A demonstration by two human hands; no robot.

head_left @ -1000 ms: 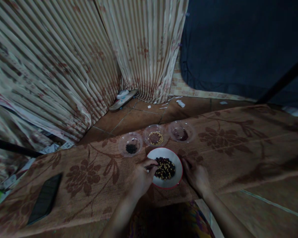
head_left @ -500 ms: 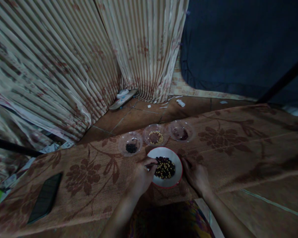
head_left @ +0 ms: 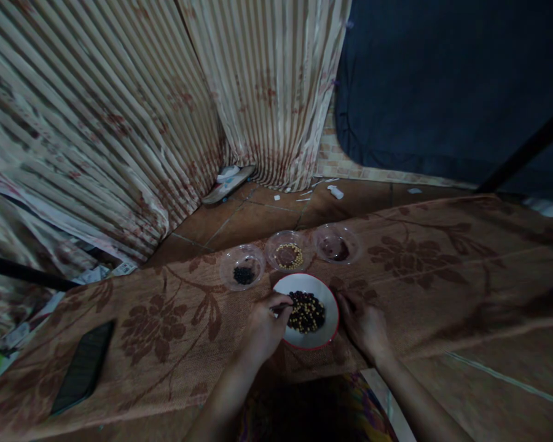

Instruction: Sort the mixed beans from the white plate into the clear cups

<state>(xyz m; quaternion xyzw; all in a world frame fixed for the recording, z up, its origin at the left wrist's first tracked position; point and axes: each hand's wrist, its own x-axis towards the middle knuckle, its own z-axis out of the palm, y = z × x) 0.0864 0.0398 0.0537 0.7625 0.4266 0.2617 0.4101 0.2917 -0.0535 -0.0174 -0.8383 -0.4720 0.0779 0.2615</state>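
Observation:
A white bowl with a red rim [head_left: 328, 334] sits in front of me on the cloth, holding a heap of mixed dark and yellow beans [head_left: 306, 312]. Over its left side, my left hand [head_left: 268, 324] has thumb and forefinger pinched together at the edge of the heap; anything between the fingertips is too small to make out. My right hand [head_left: 364, 325] lies against the bowl's right rim with its fingers curled. Behind the bowl stand three clear plastic bowls: one with black beans [head_left: 243, 275], one with yellow beans [head_left: 289, 256], one with dark red beans [head_left: 338, 248].
A patterned brown cloth [head_left: 166, 368] covers the long narrow surface. At its left lies a dark phone [head_left: 83, 367]. Beyond the far edge are a tiled floor [head_left: 239, 215] with white scraps, a skateboard [head_left: 228, 185] and striped curtains [head_left: 267, 92].

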